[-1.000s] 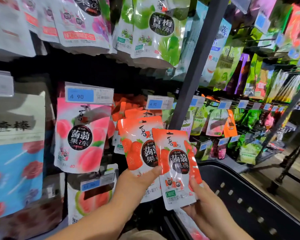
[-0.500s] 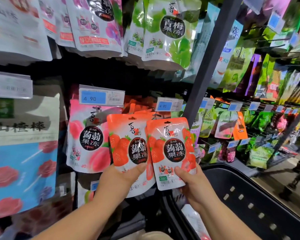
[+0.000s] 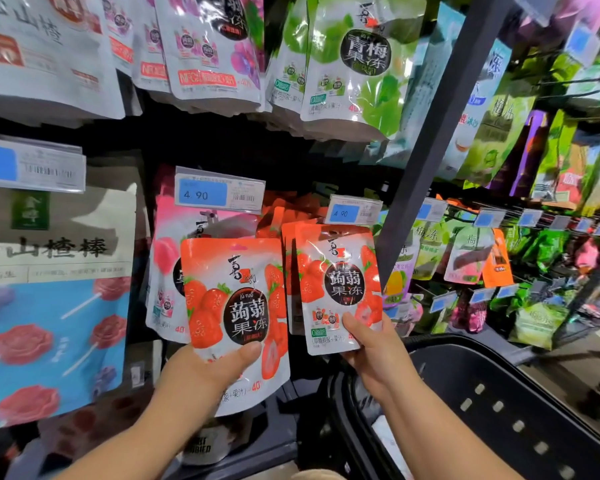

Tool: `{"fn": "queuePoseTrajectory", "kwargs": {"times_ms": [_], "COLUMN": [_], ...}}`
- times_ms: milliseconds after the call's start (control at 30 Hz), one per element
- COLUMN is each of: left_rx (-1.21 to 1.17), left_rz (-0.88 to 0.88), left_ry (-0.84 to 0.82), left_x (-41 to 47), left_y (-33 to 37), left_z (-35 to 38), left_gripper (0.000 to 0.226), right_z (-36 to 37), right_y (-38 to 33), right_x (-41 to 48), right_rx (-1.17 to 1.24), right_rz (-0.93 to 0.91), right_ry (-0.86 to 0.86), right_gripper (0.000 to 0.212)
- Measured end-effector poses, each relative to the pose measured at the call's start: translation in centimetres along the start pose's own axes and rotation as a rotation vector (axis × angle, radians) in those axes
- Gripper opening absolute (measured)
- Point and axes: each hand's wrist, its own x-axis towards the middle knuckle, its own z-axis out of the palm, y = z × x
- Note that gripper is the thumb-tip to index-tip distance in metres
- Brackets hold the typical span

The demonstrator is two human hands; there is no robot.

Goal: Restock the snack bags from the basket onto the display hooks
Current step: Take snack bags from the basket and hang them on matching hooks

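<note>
**While both hands hold a bag, the right one sits nearer the hook**

As I face the display, my right hand (image 3: 374, 351) pinches the right strawberry bag (image 3: 340, 282) at its lower corner. The thumb is flat on the front and the other fingers are behind the pouch, out of sight. The bag stands upright with its long axis vertical. Its top edge is just below the price tag (image 3: 354, 213) and overlaps the hanging strawberry row (image 3: 284, 216).

The hook lies up and away from my fingers (hidden behind the tag, so I can't see its tip). I judge the next move to be lifting the bag's top hole onto it.

My left hand (image 3: 205, 368) grips the left strawberry bag (image 3: 236, 299) low down in the same way, thumb on the front and the rest hidden. That bag sits lower and farther left, covering part of the peach bag (image 3: 174, 251). The basket (image 3: 499, 410) is down at my right.

Versus half a second ago, the two bags overlapped and now a gap shows between them. A second ago the right bag was tilted and lower; it is now upright and higher.
</note>
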Motion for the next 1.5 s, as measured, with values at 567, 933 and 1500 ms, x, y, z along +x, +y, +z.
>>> {"fn": "queuePoseTrajectory", "kwargs": {"times_ms": [567,933,1500], "left_rx": [0.019,0.061,0.228], "left_rz": [0.008,-0.015,0.051], "left_ry": [-0.039,-0.060,-0.192], "left_x": [0.8,1.9,4.2], "left_y": [-0.3,-0.6,0.6], "left_z": [0.2,0.9,5.4], "left_gripper": [0.035,0.045,0.048], "right_z": [0.5,1.1,2.1], "right_y": [1.2,3.2,1.5], "right_x": [2.6,5.4,-0.3], "right_rx": [-0.018,-0.398,-0.482], "right_rz": [0.035,0.061,-0.181], "right_ry": [0.024,0.207,-0.085], "right_gripper": [0.036,0.055,0.062]}}
